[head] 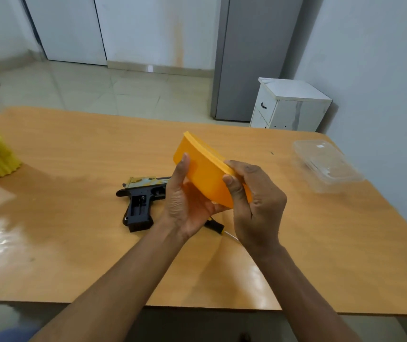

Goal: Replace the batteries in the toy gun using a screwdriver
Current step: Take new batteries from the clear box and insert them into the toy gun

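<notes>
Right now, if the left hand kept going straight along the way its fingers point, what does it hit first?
The left hand points up and away, already touching the orange container, so that comes first. Beyond it lies bare table, then floor; depth is hard to judge from one view.

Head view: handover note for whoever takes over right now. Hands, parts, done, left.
Left hand and right hand: both grip the orange box, held tilted above the table; lid looks closed.
Toy gun: lies on its side on the table, left of the hands, untouched.
Screwdriver: on the table under the hands, mostly hidden.
Clear plastic container: far right on the table.
Done: nothing visible on the gun.
Left: probably open the box, unscrew the gun, swap the batteries, close it. No batteries in sight.
</notes>
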